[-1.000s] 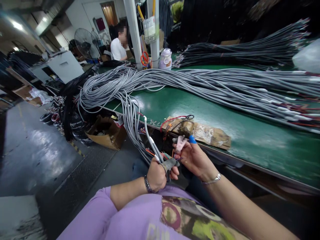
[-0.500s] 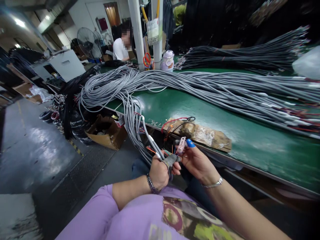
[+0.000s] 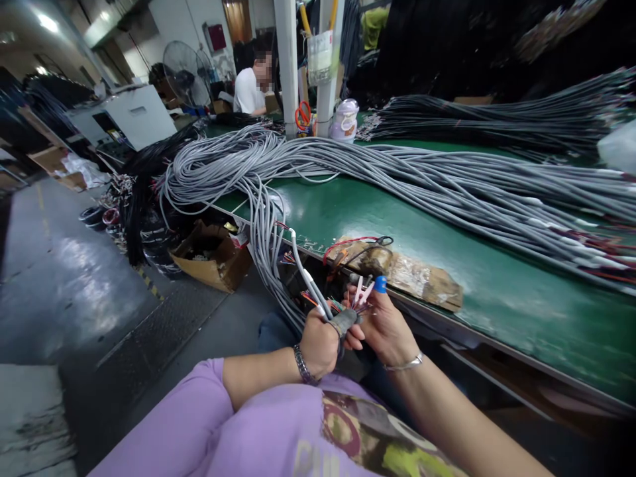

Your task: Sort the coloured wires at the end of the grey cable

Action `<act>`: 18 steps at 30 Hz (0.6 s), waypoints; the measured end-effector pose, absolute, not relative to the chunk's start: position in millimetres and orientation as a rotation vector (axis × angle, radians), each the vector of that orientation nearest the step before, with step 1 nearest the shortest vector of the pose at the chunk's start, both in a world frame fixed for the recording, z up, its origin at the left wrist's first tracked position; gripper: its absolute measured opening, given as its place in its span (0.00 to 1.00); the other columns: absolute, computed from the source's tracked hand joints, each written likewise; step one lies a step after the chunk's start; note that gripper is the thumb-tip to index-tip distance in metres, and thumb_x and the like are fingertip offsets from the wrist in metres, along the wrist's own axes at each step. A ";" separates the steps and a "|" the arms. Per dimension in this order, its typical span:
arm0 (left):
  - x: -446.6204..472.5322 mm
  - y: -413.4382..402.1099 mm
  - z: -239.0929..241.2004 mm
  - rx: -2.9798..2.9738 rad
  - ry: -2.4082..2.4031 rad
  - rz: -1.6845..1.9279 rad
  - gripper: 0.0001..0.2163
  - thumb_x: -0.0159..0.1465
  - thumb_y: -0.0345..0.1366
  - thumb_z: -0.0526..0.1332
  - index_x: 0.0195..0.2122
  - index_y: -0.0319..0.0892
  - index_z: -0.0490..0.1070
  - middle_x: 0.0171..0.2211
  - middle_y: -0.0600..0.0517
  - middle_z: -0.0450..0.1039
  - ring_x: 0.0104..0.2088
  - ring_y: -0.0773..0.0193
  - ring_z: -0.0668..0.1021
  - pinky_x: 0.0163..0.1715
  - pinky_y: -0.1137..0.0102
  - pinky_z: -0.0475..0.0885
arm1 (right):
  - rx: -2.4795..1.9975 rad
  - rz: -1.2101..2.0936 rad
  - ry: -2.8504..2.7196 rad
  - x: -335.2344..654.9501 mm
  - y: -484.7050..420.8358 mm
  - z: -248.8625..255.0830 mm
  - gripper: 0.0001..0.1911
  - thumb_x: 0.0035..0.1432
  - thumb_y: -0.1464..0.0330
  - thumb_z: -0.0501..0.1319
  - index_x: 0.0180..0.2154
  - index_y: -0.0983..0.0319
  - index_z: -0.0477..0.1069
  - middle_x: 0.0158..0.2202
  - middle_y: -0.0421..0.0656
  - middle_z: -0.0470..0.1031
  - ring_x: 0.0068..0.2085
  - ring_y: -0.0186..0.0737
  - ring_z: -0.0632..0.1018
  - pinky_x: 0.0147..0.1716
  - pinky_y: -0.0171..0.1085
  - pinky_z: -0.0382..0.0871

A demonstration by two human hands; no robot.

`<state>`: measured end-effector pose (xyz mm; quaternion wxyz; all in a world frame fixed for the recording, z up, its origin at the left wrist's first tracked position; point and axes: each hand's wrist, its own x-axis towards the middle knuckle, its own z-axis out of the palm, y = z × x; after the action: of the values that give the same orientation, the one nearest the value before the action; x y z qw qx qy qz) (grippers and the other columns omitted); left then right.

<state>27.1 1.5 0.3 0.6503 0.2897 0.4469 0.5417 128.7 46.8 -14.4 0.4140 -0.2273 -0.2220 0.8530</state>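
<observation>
The left hand (image 3: 318,344) is closed in a tight grip around the end of a grey cable (image 3: 311,285), just below the front edge of the green bench (image 3: 447,245). Coloured wires (image 3: 342,306) fan out of that end. The right hand (image 3: 385,328), touching the left, pinches a pale pink connector (image 3: 362,291) between thumb and fingers. A cardboard piece (image 3: 417,275) lies on the bench edge just above both hands.
</observation>
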 end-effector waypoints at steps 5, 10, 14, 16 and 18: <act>26.1 0.6 -6.1 0.658 1.026 1.224 0.18 0.51 0.48 0.66 0.23 0.38 0.67 0.15 0.52 0.70 0.11 0.72 0.68 0.12 0.77 0.57 | -0.606 2.098 -0.491 127.9 47.3 -18.9 0.22 0.53 0.45 0.59 0.35 0.58 0.69 0.24 0.37 0.76 0.10 0.35 0.68 0.08 0.37 0.64; 24.7 -0.6 -8.3 0.658 1.032 1.213 0.19 0.50 0.50 0.67 0.24 0.38 0.67 0.15 0.52 0.70 0.11 0.71 0.68 0.12 0.77 0.58 | -0.587 2.045 -0.511 124.2 43.4 -17.9 0.27 0.52 0.42 0.56 0.35 0.58 0.71 0.24 0.38 0.75 0.11 0.34 0.67 0.08 0.37 0.63; 21.3 -3.1 -8.7 0.672 1.031 1.215 0.20 0.50 0.51 0.67 0.21 0.38 0.66 0.15 0.52 0.70 0.12 0.71 0.69 0.12 0.77 0.58 | -0.541 2.038 -0.589 126.5 36.9 -15.5 0.31 0.50 0.39 0.54 0.37 0.58 0.72 0.27 0.40 0.74 0.12 0.35 0.66 0.10 0.39 0.64; 18.3 -4.8 -9.9 0.660 1.032 1.212 0.20 0.49 0.51 0.67 0.23 0.38 0.67 0.15 0.52 0.70 0.12 0.71 0.70 0.12 0.77 0.58 | -0.552 2.015 -0.646 130.0 30.7 -15.5 0.31 0.50 0.39 0.53 0.37 0.58 0.72 0.27 0.41 0.74 0.15 0.36 0.69 0.13 0.40 0.66; 15.3 -6.3 -11.6 0.638 1.039 1.210 0.20 0.49 0.51 0.68 0.25 0.38 0.68 0.16 0.53 0.71 0.13 0.71 0.70 0.12 0.77 0.59 | -0.587 1.982 -0.726 133.4 22.7 -16.7 0.30 0.51 0.39 0.54 0.36 0.59 0.72 0.26 0.42 0.73 0.18 0.39 0.71 0.17 0.41 0.68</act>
<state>15.3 -6.3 -11.6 0.6533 0.2813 0.4580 0.5332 133.4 22.7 -16.7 0.4579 -0.2381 -0.2947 0.8042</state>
